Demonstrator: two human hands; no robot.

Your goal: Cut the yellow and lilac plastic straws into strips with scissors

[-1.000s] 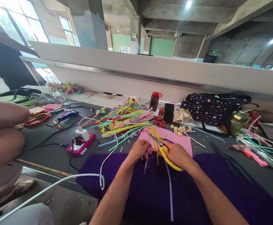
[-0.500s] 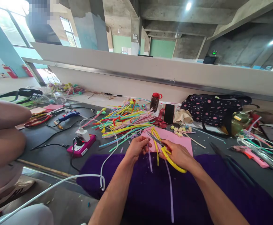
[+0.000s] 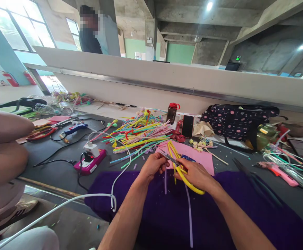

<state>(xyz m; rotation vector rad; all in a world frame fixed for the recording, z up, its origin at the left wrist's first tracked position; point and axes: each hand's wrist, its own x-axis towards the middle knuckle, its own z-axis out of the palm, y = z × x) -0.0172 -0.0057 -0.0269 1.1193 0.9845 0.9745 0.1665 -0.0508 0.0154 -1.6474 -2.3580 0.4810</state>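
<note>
My left hand (image 3: 153, 166) pinches a thin lilac strip (image 3: 165, 182) that hangs down over the purple cloth (image 3: 167, 215) on my lap. My right hand (image 3: 195, 173) grips yellow-handled scissors (image 3: 182, 172), whose blades point left and reach the top of the strip beside my left fingers. A second, longer lilac strip (image 3: 189, 211) trails down the cloth. Under both hands lies a pink sheet (image 3: 203, 158) with some yellow pipe cleaners (image 3: 171, 149) on it.
A heap of coloured pipe cleaners (image 3: 138, 135) lies behind the hands. A pink power strip (image 3: 90, 161) with a white cable (image 3: 63, 205) is to the left, a bottle (image 3: 171, 112), phone (image 3: 187, 125) and spotted bag (image 3: 237, 121) behind. A pink glue gun (image 3: 278, 172) lies right. Another person's legs (image 3: 6, 146) are at left.
The scissors have swung left so their blades meet the strip at my left fingers. The short strip hangs straighter now. A person in the background has walked right.
</note>
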